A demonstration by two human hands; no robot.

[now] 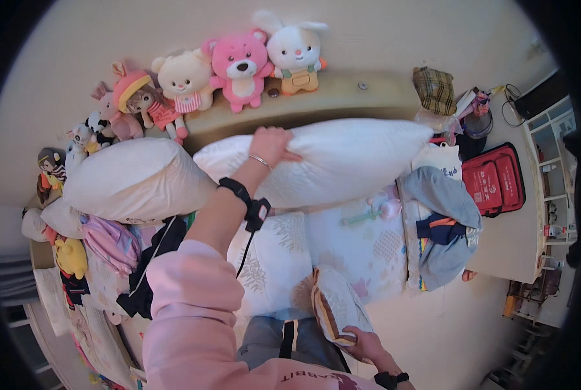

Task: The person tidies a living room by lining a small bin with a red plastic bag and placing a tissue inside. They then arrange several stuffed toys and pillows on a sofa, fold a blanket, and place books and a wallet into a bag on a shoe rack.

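Observation:
My left hand (272, 146) grips the upper edge of a long white pillow (353, 158), which leans near the headboard. To its left rests another plump white pillow (134, 180). Low in the view, my right hand (363, 342) holds the lower end of a small white cushion (341, 302) with a brown-striped side and a leaf pattern. This cushion is tilted beside my legs. A white leaf-patterned pillow (271, 263) lies flat on the bed, on a pale floral sheet (358, 248).
Plush toys, among them a pink bear (241, 68), line the headboard (339, 95). Grey clothing (441, 195) and a red bag (495, 180) are at the right. At the left are a pink backpack (112, 243), black clothing (158, 263) and a yellow plush toy (71, 257).

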